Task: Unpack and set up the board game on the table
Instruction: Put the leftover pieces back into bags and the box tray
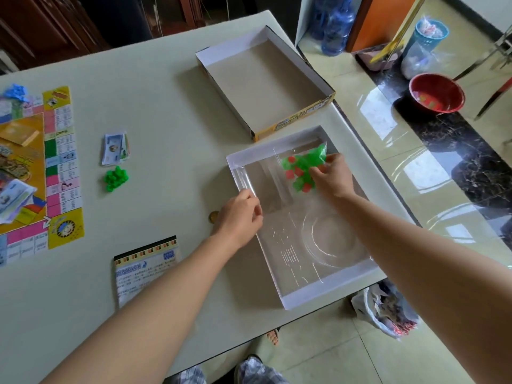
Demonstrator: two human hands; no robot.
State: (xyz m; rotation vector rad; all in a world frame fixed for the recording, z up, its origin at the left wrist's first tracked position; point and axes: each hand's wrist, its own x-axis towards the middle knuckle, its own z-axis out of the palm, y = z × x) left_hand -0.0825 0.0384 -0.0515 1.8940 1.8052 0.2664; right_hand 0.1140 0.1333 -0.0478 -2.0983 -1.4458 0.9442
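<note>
Bagged game pieces [300, 167], green and red in clear plastic, are being pinched by the curled fingers of the right hand [331, 176] over the far end of the open box tray [327, 289], which is lying at the right edge of the table [166, 106]. The tray's left wall is being gripped by the left hand [241, 214], its fingers curled over the rim. A clear plastic insert [318, 239] is being carried inside the tray. The upturned box lid [291, 126] is being left just beyond the tray; whether the two are touching cannot be told. The game board [33, 167] is being displayed unfolded at the table's left, with a paper money stack [115, 148] and a loose green pile [116, 178] lying beside it, and a rule sheet [144, 267] nearer the person.
</note>
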